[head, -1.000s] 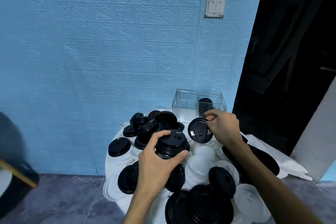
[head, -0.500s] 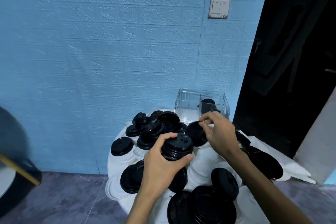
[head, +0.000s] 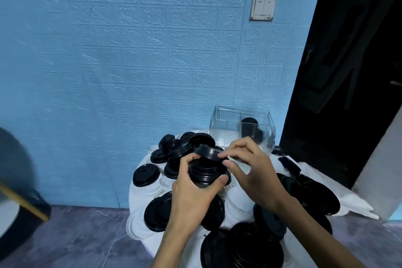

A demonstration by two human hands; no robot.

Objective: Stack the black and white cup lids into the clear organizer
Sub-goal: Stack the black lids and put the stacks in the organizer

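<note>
Black lids dominate head view, only view given. L hand (head: 191, 193) grips a stack (head: 205, 173) of black lids, fingers and thumb curled round its sides, held above the heap at frame centre. R hand (head: 252, 176) pinches one more black lid (head: 208, 153) by its rim, thumb + forefinger closed on it; that lid sits tilted, just over the top of the stack, touching or nearly so, can't tell which. Something small and pale shows between R fingertips, too blurred to ID. Clear organizer (head: 224, 125) stands at far edge of the white table (head: 139, 204), against the blue wall (head: 121, 67), beyond both hands and apart from them. It has a divider; the right compartment holds black lids on edge (head: 250, 128), the left compartment looks bare of lids through its ribbed wall. Loose black lids (head: 145, 175) lie scattered left of the hands, more piled behind the stack and in the near foreground (head: 252, 246). White lids (head: 237, 202) lie among them, mostly under and between the black ones, near R wrist. White bag or sheet (head: 348, 202) lies off to the right by a dark doorway (head: 348, 50). Light switch (head: 262, 7) on wall, upper right. Dark blurred object w/ a yellowish bar (head: 24, 202) at left edge, can't ID. Floor (head: 87, 235) is grey-purple tile.
</note>
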